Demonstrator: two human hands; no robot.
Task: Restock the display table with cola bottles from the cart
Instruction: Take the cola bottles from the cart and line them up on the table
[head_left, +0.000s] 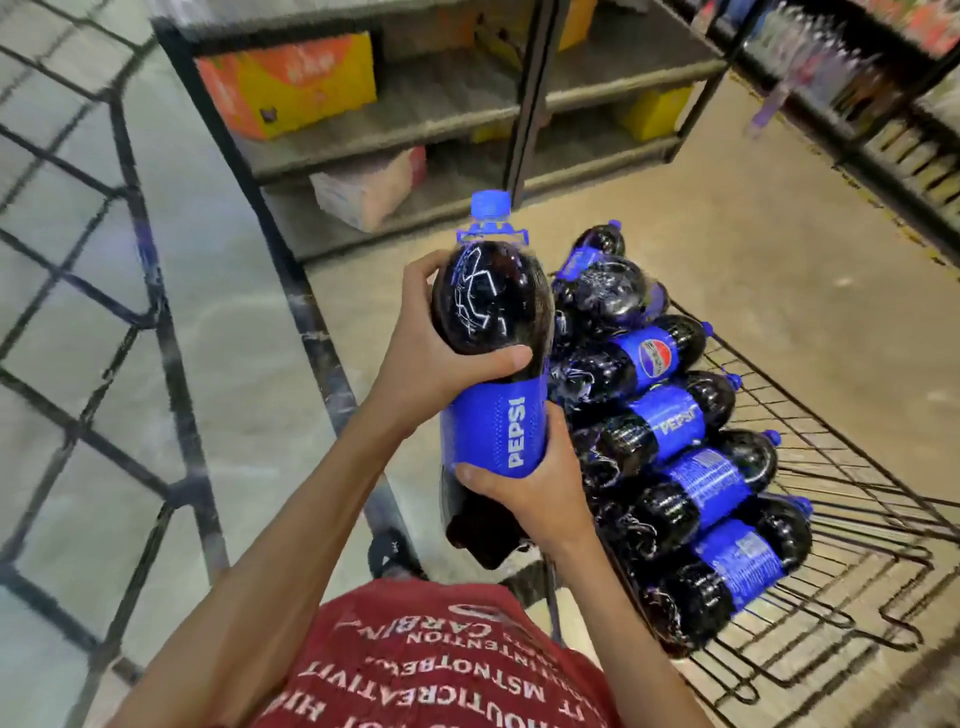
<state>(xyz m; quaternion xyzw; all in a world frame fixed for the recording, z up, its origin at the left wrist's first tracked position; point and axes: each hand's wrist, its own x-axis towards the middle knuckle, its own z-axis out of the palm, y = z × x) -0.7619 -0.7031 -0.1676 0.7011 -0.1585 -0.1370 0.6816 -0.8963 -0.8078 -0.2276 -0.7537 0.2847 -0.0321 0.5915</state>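
I hold a large cola bottle (493, 332) upright in both hands, above the left edge of the wire cart (841, 545). It has a blue cap, dark cola and a blue label. My left hand (441, 343) grips its upper body. My right hand (535, 488) wraps around the label from below. Several more cola bottles (675, 431) lie stacked on their sides in the cart, to the right of the held bottle.
A dark metal shelf unit (524, 104) with orange and yellow cartons stands ahead. A black wire grid panel (130, 218) fills the left side. More stocked shelving (883, 78) runs along the far right. Bare floor lies between the cart and the shelves.
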